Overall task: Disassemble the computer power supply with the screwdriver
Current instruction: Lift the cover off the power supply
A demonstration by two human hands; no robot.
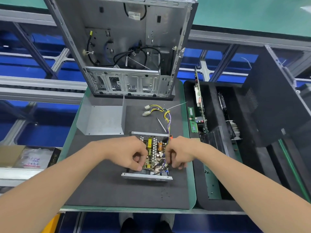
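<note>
Head: 2 hands [133,153] [178,153] apparently gripping 1 power supply [154,148].

Bare mat [109,185] left; cover [102,120] and case [124,47] block behind.

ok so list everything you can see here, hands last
power supply: one, grey shell, open, mat centre
cover: one, grey, mat, left of the supply
screwdriver: one, silver shaft, mat, behind the supply
wire bundle: one, yellow and purple, white plugs, behind the supply
computer case: one, grey, open, mat's far edge
mat: one, dark grey, under the supply
tray: one, black, right of the mat
circuit boards: several, mostly green, in the tray
left hand: grips the supply's left side
right hand: grips its right side
</note>
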